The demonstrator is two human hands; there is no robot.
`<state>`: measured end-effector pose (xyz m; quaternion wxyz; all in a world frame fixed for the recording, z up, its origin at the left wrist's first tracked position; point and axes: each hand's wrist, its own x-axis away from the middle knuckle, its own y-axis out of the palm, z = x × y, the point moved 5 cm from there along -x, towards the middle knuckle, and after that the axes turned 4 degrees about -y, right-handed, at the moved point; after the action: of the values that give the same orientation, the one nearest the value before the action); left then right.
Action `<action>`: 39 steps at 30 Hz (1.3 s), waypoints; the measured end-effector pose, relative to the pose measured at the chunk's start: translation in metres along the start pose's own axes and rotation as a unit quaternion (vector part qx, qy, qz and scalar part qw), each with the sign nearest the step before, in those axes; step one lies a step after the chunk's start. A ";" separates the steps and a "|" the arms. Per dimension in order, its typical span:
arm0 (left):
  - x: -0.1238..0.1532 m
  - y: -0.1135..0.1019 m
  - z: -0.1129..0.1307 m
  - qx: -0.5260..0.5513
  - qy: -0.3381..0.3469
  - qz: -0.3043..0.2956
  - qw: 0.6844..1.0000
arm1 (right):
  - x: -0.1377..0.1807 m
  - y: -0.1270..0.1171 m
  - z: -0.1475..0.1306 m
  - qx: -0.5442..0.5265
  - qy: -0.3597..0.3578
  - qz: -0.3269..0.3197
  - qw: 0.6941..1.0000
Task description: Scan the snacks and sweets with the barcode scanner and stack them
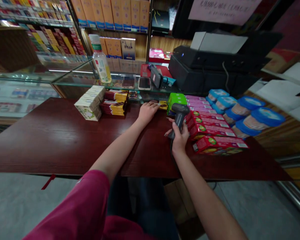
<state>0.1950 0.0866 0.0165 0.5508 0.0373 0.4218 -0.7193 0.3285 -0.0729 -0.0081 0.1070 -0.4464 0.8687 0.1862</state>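
My right hand (181, 136) is wrapped round the handle of a dark grey barcode scanner (180, 115), its head pointing up and away from me. A cable runs down from the handle. My left hand (148, 112) lies flat, fingers stretched out, against a few flat yellow-and-brown packets (163, 105) near the back edge of the table. What is under the palm is hidden. Left of that hand is a stack of similar brown-and-yellow packets (115, 103), beside pale patterned boxes (90, 103). Just beyond the scanner stand green boxes (176, 100).
Red boxes (215, 145) and pink boxes (198, 103) line the right of the brown table (77, 150). Blue-lidded tubs (255, 121) stand behind them. On the glass counter are a bottle (100, 61), a phone (144, 83) and a black machine (210, 73).
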 end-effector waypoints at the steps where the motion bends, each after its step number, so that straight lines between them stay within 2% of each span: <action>1: -0.006 0.008 -0.002 0.009 -0.011 -0.008 1.000 | -0.001 -0.001 0.001 0.004 0.002 -0.003 1.000; 6: -0.018 0.027 -0.009 0.014 -0.033 -0.008 0.999 | -0.001 0.004 0.004 0.019 0.019 -0.036 0.999; 9: -0.017 0.026 -0.007 -0.007 -0.022 -0.011 1.000 | 0.001 0.009 0.002 0.009 0.026 -0.037 0.999; 11: -0.012 0.017 -0.002 -0.007 -0.021 0.002 1.000 | 0.002 0.011 -0.001 -0.005 0.029 -0.032 0.999; 14: 0.007 -0.012 0.007 0.000 -0.014 0.028 1.000 | 0.003 0.013 -0.004 -0.027 0.034 -0.046 0.998; 18: 0.052 -0.075 0.009 -0.034 0.009 0.058 0.998 | 0.006 0.019 -0.009 -0.037 0.032 -0.109 0.993; 22: 0.092 -0.137 -0.015 -0.116 -0.035 0.099 0.988 | 0.016 0.028 -0.013 -0.053 0.073 -0.166 0.982; 25: 0.106 -0.161 -0.037 -0.134 -0.083 0.123 0.980 | 0.023 0.035 -0.012 -0.053 0.112 -0.198 0.972; 29: 0.106 -0.167 -0.055 -0.084 -0.119 0.130 0.981 | 0.027 0.046 -0.010 -0.039 0.103 -0.253 0.961; 33: 0.106 -0.162 -0.052 0.004 -0.104 0.105 0.989 | 0.028 0.053 -0.011 -0.023 0.109 -0.270 0.956; 35: 0.107 -0.161 -0.048 0.085 -0.114 0.136 0.981 | 0.030 0.055 -0.014 -0.023 0.111 -0.265 0.958; 37: 0.108 -0.160 -0.045 0.183 -0.150 0.218 0.947 | 0.031 0.054 -0.018 -0.032 0.106 -0.250 0.962; 39: 0.108 -0.150 -0.044 0.292 -0.208 0.292 0.886 | 0.032 0.053 -0.021 -0.043 0.103 -0.237 0.965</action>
<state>0.0109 0.0380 0.0176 0.7753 0.1680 0.0382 -0.6077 0.2661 -0.0771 0.0116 0.0387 -0.6603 0.7356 0.1461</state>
